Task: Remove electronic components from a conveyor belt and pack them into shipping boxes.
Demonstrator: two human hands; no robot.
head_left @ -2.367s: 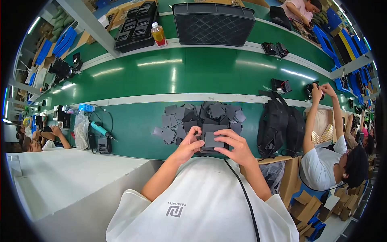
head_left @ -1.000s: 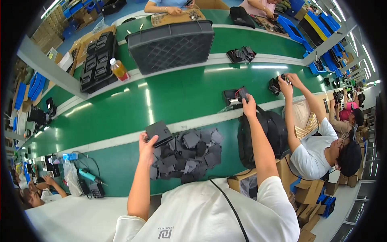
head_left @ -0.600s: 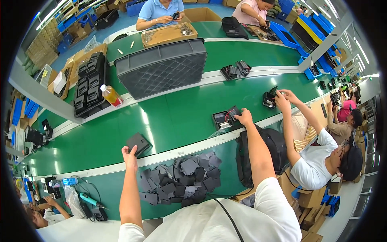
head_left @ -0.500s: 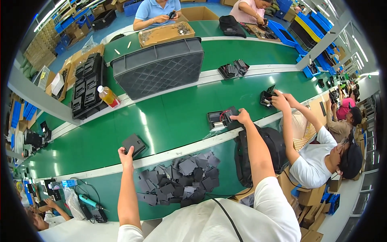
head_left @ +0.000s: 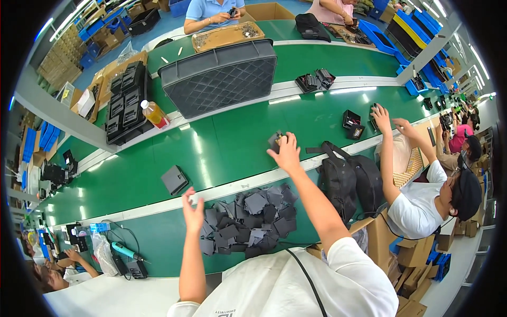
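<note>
On the green belt [head_left: 227, 142], the right hand [head_left: 288, 153] closes its fingers on a small dark case [head_left: 275, 141]. The left hand [head_left: 193, 207] hangs empty with fingers spread, just below a flat dark case [head_left: 174, 180] and beside the pile of dark pieces [head_left: 248, 219].

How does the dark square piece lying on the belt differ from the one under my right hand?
The flat dark piece lies alone on the green belt, untouched; the small dark part sits under the right hand and is mostly hidden. The flat piece looks larger and lies nearer the open left hand. Both are dark.
</note>
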